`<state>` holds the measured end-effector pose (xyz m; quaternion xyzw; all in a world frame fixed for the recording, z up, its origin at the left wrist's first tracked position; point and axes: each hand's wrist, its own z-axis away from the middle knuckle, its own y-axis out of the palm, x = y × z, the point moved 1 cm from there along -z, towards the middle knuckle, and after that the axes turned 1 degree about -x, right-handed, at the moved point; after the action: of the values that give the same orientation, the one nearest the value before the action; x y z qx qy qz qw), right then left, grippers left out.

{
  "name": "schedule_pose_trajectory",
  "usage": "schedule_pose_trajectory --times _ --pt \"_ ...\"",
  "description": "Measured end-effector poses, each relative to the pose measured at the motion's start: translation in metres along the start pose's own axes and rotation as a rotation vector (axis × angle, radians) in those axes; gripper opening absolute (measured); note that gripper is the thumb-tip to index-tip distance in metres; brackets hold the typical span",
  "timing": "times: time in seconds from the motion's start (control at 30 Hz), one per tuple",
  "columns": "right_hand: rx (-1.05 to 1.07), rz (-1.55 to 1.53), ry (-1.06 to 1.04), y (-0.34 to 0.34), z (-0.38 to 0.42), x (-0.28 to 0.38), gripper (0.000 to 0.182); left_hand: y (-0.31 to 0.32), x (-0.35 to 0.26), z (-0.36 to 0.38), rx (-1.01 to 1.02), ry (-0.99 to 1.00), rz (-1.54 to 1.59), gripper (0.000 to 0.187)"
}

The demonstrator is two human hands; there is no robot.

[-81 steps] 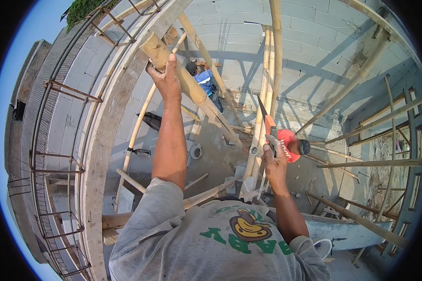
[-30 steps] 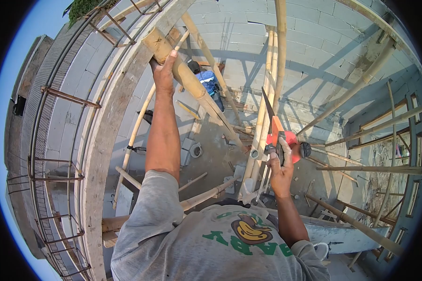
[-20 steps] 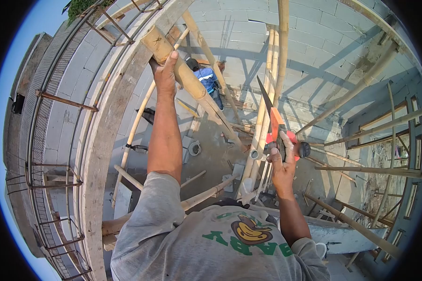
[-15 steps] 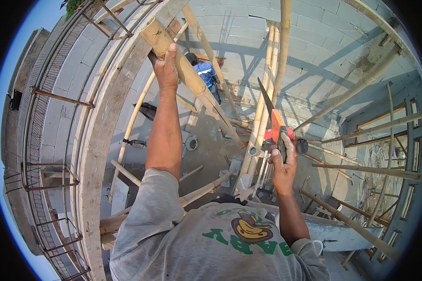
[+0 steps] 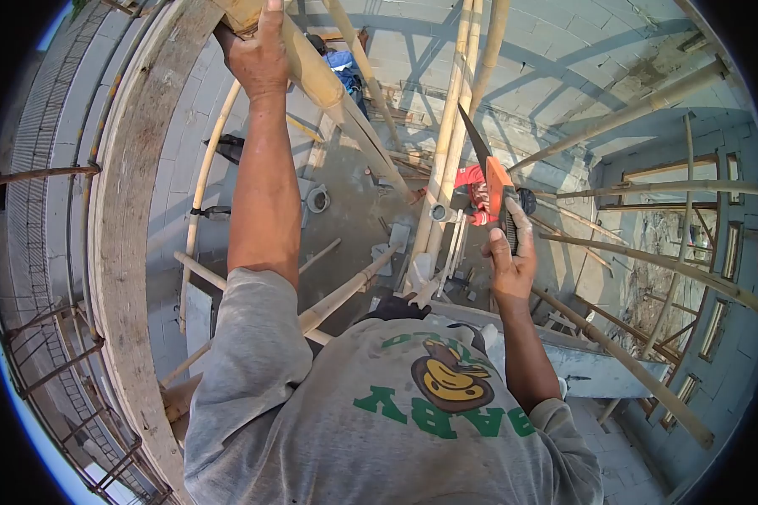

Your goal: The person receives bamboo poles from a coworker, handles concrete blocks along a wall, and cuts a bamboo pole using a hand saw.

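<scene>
My left hand (image 5: 257,57) is wrapped round the upper part of a thick bamboo pole (image 5: 316,76), beside a long wooden board (image 5: 147,93). The pole slants down and to the right from there. On the right, my right hand (image 5: 512,257) grips a hand saw (image 5: 495,181) by its orange and black handle, with the dark blade pointing up and to the left. The blade stands apart from the thick pole and overlaps the view of upright bamboo poles (image 5: 451,126) behind it.
Below are a person in blue (image 5: 343,67) at the top and a person in red (image 5: 473,192) behind the saw. Bamboo props (image 5: 632,114) cross the right side. Steel bars (image 5: 50,174) run along the left. A bucket (image 5: 317,199) stands on the floor.
The view has shifted, so my left hand and the thick pole appear higher and further left. The saw appears slightly lower and to the left, still in my right hand.
</scene>
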<state>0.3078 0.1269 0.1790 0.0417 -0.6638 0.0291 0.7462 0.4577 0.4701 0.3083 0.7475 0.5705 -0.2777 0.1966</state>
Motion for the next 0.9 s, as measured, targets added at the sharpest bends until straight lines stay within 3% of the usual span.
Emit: schedule_pose_trajectory --times 0.07,0.27,0.37,0.4,0.5,0.63,0.83,0.9 --pt "-0.003 0.02 0.021 -0.001 -0.002 0.004 0.049 0.006 -0.008 0.005 -0.073 0.003 0.052 0.054" --pt "-0.014 0.065 0.028 -0.007 0.004 0.004 0.049 -0.01 0.054 0.007 0.09 0.058 0.311 0.037" --pt "-0.023 0.085 0.072 -0.008 0.006 0.012 0.049 -0.016 0.027 0.004 0.198 0.014 0.077 0.035" --pt "-0.021 0.075 0.108 -0.008 0.008 0.014 0.047 -0.018 0.049 -0.004 0.15 0.305 0.036 0.042" --pt "-0.027 0.078 0.129 -0.007 0.006 0.016 0.046 -0.018 0.067 0.002 0.247 0.007 0.199 0.042" --pt "-0.017 0.115 0.086 -0.004 0.003 0.016 0.046 -0.016 0.03 0.009 0.13 -0.11 -0.093 0.051" --pt "0.022 0.054 0.019 0.001 -0.004 0.008 0.046 -0.007 0.02 0.009 0.064 -0.1 -0.056 0.061" --pt "0.04 0.039 0.024 0.003 -0.003 0.009 0.046 -0.01 0.025 0.007 0.128 -0.115 -0.021 0.065"
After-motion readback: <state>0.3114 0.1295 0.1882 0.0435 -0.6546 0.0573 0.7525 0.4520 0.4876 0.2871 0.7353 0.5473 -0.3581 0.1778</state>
